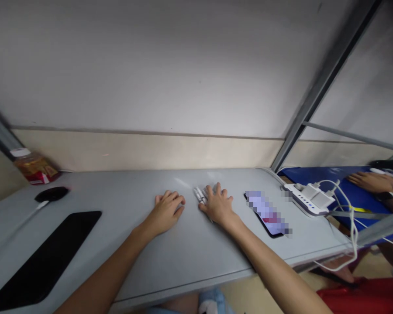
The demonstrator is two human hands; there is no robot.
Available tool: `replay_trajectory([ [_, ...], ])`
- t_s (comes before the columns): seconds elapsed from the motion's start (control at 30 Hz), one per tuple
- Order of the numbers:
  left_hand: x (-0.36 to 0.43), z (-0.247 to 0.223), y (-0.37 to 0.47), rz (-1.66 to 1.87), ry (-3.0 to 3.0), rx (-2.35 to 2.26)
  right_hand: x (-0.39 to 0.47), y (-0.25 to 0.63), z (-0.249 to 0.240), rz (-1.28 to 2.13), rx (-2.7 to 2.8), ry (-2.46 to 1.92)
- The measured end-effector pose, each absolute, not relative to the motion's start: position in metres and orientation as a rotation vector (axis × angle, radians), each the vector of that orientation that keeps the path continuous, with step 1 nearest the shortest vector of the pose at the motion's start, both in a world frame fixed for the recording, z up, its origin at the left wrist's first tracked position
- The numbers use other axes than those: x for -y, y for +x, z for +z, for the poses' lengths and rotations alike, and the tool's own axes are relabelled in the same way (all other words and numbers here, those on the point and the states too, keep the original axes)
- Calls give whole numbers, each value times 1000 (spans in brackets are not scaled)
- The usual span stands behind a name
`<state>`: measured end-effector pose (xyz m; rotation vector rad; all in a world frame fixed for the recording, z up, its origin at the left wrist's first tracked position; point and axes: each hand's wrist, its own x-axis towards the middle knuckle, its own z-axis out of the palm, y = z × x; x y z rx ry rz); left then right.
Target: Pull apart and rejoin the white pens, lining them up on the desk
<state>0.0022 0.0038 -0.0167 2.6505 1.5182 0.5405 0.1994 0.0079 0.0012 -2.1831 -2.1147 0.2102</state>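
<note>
On the grey desk [183, 261], my left hand [168, 211] rests palm down, its fingers loosely bent and a little apart, with nothing seen in it. To its right, my right hand [218, 207] lies with spread fingers over a few small, slim, white-and-silver pieces [200, 194]. They poke out beside its thumb and index finger. My palm covers part of them, so their exact kind and number cannot be made out. Right of that hand lies a phone [268, 216] with its screen lit and blurred out.
A black mat [49, 259] and a dark round object with a white cable [52, 193] lie left. A bottle with a red label [37, 168] stands at the back left. Right are a white power strip [306, 200], cables, a metal post [324, 87] and another person's hand [368, 181].
</note>
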Motion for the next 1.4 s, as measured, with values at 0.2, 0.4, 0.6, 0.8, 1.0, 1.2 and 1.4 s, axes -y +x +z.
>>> replay_trajectory([
  [0.2, 0, -10, 5, 532, 2587, -1536, -5, 212, 7, 331, 2100, -1919],
  [0.4, -5, -18, 1, 578, 2604, -1513, -7, 215, 2, 317, 2193, -1858],
  [0.6, -6, -20, -1, 639, 2605, -1495, -9, 222, 2, 294, 2230, -1784],
  [0.8, -7, -17, 2, 758, 2530, -1391, -12, 222, 6, 1128, 1833, -1217],
  [1.0, 1, -6, 10, 901, 2128, -1077, -16, 188, 19, 1379, 1453, -759],
  [1.2, 4, -14, 19, 886, 1636, -804, -25, 151, 25, 1159, 1383, -623],
  [1.4, -3, -23, 27, 1063, 1587, -831, -18, 137, 10, 991, 1458, -562],
])
